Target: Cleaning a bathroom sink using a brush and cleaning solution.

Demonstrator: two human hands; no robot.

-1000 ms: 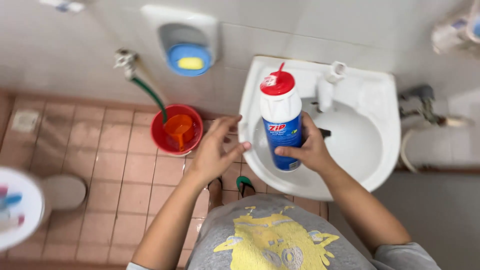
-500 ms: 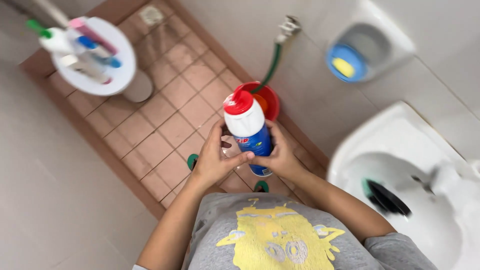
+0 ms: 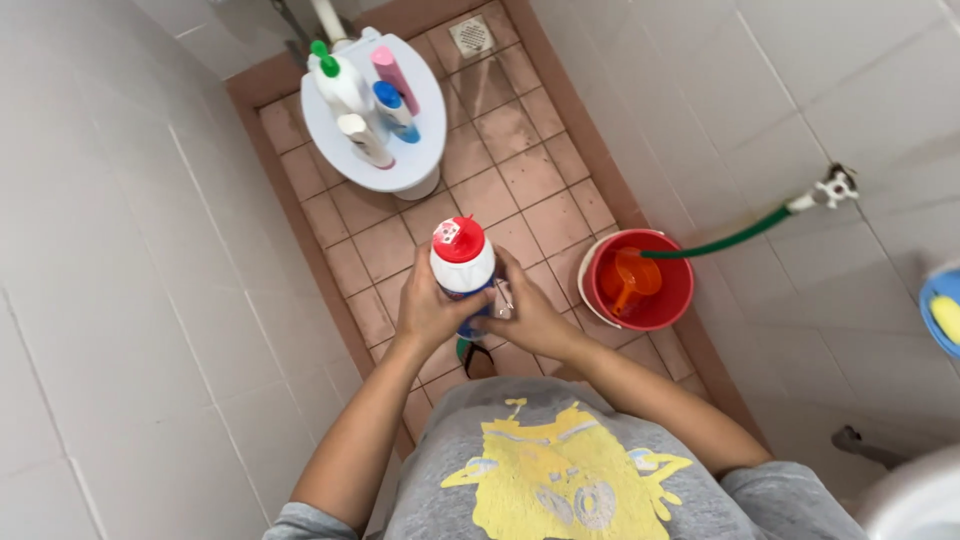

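Observation:
A white bottle (image 3: 462, 262) with a red flip cap and a blue label stands upright in front of me, held between both hands. My left hand (image 3: 425, 308) wraps its left side. My right hand (image 3: 530, 312) grips its right side and lower part. The bottle's base is hidden behind my fingers. Below it I see my grey shirt with a yellow print and a foot in a green sandal (image 3: 470, 355) on the pink tiled floor (image 3: 520, 130).
A white toilet lid (image 3: 412, 150) ahead carries several bottles. A red bucket (image 3: 650, 305) with an orange scoop stands to the right, fed by a green hose (image 3: 730, 240) from a wall tap. White tiled walls close both sides. A floor drain (image 3: 471, 36) lies far ahead.
My view has swung left from the sink to the toilet. The bottle went from my right hand alone over the sink to both hands in front of my body.

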